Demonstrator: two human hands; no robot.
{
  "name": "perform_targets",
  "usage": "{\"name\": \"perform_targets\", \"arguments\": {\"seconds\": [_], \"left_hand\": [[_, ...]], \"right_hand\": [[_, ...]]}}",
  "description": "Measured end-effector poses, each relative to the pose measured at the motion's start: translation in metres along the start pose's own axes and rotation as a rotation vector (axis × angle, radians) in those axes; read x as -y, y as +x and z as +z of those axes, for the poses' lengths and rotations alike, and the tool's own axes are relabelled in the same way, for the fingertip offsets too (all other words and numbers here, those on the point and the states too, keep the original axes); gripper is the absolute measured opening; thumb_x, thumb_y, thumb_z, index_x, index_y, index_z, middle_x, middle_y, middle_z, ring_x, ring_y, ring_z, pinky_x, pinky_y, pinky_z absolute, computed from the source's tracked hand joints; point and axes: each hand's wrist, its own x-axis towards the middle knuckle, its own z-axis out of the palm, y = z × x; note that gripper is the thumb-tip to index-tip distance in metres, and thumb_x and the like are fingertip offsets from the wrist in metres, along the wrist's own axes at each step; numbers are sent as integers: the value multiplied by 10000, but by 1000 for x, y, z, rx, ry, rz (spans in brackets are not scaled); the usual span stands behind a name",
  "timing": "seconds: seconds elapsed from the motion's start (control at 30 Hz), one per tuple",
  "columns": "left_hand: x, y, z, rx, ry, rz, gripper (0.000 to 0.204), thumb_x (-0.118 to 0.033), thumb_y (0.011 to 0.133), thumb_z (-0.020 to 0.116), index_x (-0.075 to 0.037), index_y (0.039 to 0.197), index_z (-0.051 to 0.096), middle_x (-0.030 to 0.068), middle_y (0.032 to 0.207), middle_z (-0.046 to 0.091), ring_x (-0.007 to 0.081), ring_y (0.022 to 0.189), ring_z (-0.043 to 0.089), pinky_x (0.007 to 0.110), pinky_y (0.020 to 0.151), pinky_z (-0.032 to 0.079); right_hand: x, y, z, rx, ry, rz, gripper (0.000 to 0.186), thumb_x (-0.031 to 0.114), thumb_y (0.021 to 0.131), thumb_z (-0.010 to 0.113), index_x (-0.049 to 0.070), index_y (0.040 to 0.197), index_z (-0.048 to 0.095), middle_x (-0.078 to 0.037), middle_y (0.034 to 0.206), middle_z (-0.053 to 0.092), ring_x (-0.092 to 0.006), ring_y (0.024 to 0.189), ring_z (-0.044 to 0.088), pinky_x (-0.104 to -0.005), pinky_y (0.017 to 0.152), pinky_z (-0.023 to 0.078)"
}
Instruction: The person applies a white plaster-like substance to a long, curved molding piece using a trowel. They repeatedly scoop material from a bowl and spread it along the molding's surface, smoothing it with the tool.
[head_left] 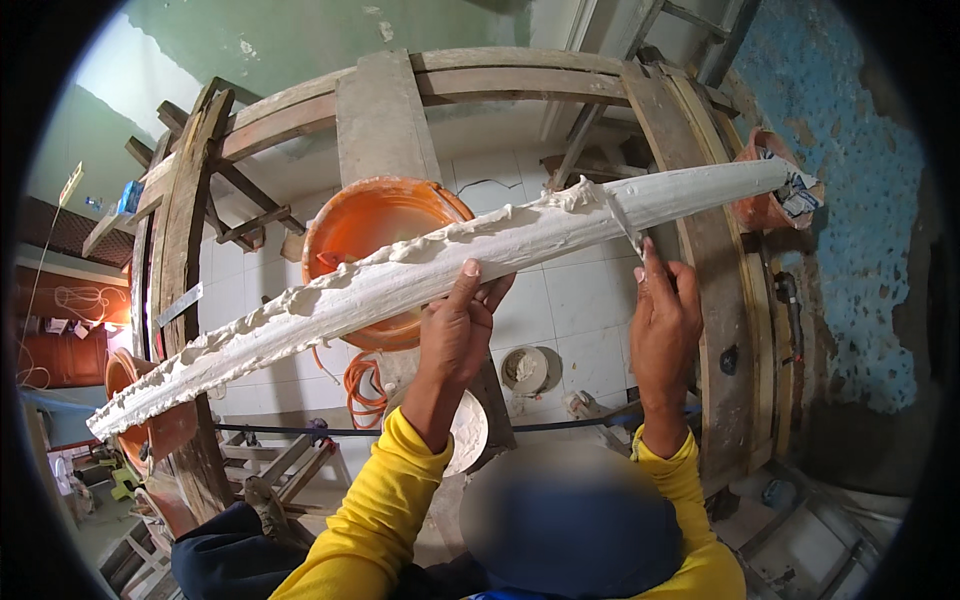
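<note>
A long white moulding coated with lumpy wet paste along its upper edge runs diagonally across the view, rising to the right. My left hand grips it near the middle, thumb on its face. In my right hand is a narrow metal putty knife, its blade against the moulding right of the middle. Behind the moulding sits a large orange bucket of pale water. A pale pail of white paste is partly hidden beside my left forearm.
Rough wooden scaffold planks frame both sides and the back. An orange bucket stands at the left, another at the right. An orange hose lies coiled near a small paste tub. A blue patchy wall rises at right.
</note>
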Motion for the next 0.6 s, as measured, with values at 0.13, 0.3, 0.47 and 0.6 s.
{"name": "perform_targets", "arguments": {"seconds": [0.13,0.3,0.47,0.6], "left_hand": [[1,3,-2,33,-21,-18,488,-112,1026,622,3,1443,397,158,1386,578,290,1305,582,493,1160,479],[1,4,-6,27,-34,-37,478,-103,1034,605,19,1444,391,174,1397,569,309,1312,574,489,1169,471],[-1,4,-11,41,-59,-43,478,-98,1032,607,31,1442,398,181,1396,567,314,1309,574,486,1170,469],[0,4,-10,53,-66,-39,483,-97,1029,612,39,1441,400,187,1396,564,315,1309,575,483,1171,466]], "right_hand": [[25,14,-15,105,-174,27,352,79,941,687,118,1290,709,-98,1034,611,-279,914,646,-402,729,550],[54,13,-21,151,-314,-141,332,68,919,688,123,1244,724,-94,999,593,-276,904,652,-397,727,561],[74,24,-50,397,95,-69,286,85,918,691,109,1199,739,-80,952,614,-241,912,642,-388,731,531],[39,63,-52,309,94,-229,245,99,926,693,125,1162,757,-52,929,633,-218,927,635,-400,896,466]]}}
